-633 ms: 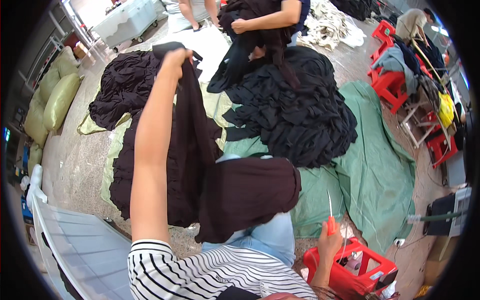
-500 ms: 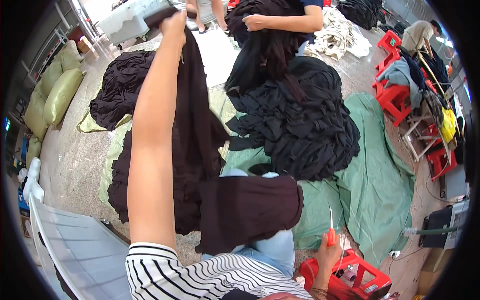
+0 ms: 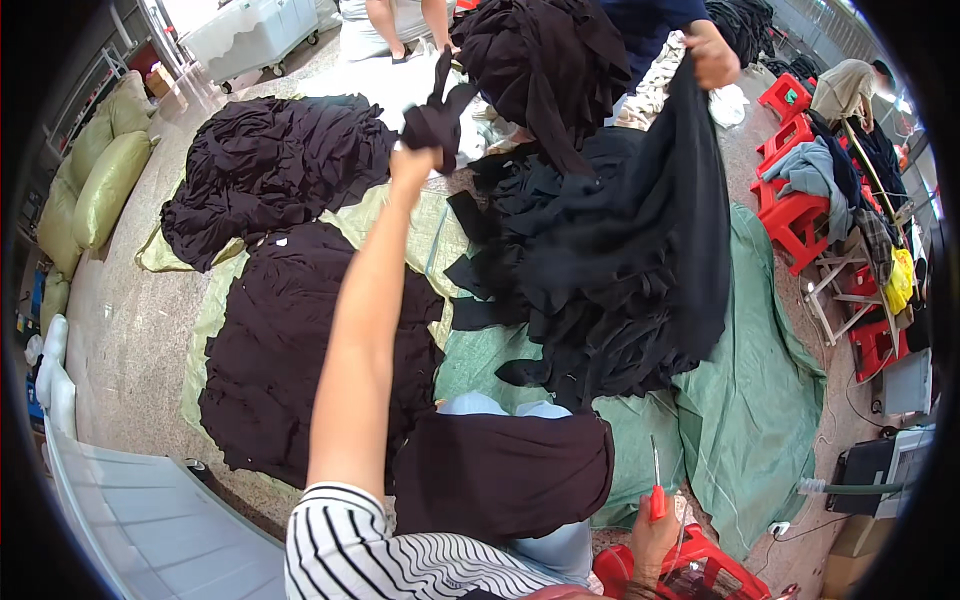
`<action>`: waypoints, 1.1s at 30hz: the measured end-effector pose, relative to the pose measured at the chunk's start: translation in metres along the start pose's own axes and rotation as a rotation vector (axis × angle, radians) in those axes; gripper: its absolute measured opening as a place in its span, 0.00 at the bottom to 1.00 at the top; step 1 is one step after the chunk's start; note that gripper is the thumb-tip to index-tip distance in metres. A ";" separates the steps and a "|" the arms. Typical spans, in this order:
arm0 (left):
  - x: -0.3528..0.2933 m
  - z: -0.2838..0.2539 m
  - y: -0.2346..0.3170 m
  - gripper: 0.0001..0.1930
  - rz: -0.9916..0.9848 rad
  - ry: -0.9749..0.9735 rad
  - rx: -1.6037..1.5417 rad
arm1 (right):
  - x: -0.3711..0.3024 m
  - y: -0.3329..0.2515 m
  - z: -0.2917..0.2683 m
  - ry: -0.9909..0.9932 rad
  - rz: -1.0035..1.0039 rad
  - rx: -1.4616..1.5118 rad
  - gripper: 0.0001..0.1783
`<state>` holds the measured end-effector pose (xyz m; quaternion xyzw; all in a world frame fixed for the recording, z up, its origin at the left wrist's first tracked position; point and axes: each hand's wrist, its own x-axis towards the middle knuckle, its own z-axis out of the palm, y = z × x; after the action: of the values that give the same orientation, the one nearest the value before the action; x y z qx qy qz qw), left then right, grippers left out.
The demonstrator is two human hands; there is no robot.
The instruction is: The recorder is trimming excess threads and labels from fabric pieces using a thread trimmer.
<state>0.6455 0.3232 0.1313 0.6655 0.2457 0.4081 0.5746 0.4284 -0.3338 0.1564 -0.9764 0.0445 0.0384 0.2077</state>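
My left hand (image 3: 415,168) is stretched far forward, closed on a bunched piece of dark brown cloth (image 3: 440,118) that stands up above the fist. Low on the right, my right hand (image 3: 655,535) grips a red-handled tool (image 3: 657,502) with a thin pointed metal blade; its exact kind is unclear. Another dark brown cloth (image 3: 505,470) lies across my lap. Under my left forearm spreads a flat dark brown cloth pile (image 3: 300,350), and a second brown heap (image 3: 270,165) sits beyond it. A black cloth pile (image 3: 590,270) rises ahead to the right.
A person's hand (image 3: 712,58) at the far right lifts a black cloth (image 3: 700,200) over the pile. A green tarp (image 3: 755,400) lies on the right, with a red stool (image 3: 700,565) beside my right hand. Stuffed sacks (image 3: 110,190) and a grey bin (image 3: 250,40) stand left.
My left hand has swung right and down; the long brown cloth no longer hangs along its arm. The other person's hand has moved right, raising black cloth. My right hand keeps the red-handled tool.
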 end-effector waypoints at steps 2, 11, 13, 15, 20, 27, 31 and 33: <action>-0.053 -0.033 -0.086 0.25 -0.295 -0.207 0.337 | -0.002 0.002 -0.001 -0.004 -0.048 0.003 0.14; -0.294 -0.062 -0.052 0.19 -0.623 -0.769 0.169 | -0.020 0.022 -0.007 -0.042 -0.022 -0.015 0.15; -0.323 -0.074 -0.021 0.20 -0.506 -0.750 0.029 | -0.021 0.020 -0.007 -0.055 -0.043 0.104 0.15; -0.346 -0.096 0.030 0.23 -0.416 -0.801 0.262 | -0.026 0.030 -0.005 -0.089 -0.072 0.168 0.15; -0.401 -0.153 0.083 0.25 -0.435 -0.554 0.311 | -0.025 0.020 -0.013 -0.105 -0.206 0.182 0.16; -0.453 -0.189 0.105 0.31 -0.464 -0.634 0.545 | -0.044 0.043 -0.013 0.052 -0.374 0.156 0.18; -0.494 -0.173 0.144 0.34 0.064 -0.337 0.693 | -0.008 0.029 0.008 -0.080 -0.156 0.342 0.21; -0.525 -0.164 0.160 0.47 0.183 -0.407 0.848 | 0.021 0.013 0.031 -0.191 -0.051 0.570 0.24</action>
<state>0.2004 -0.0375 0.1501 0.9265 0.2136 0.1822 0.2505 0.4462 -0.3351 0.1212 -0.8716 0.0090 0.1108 0.4774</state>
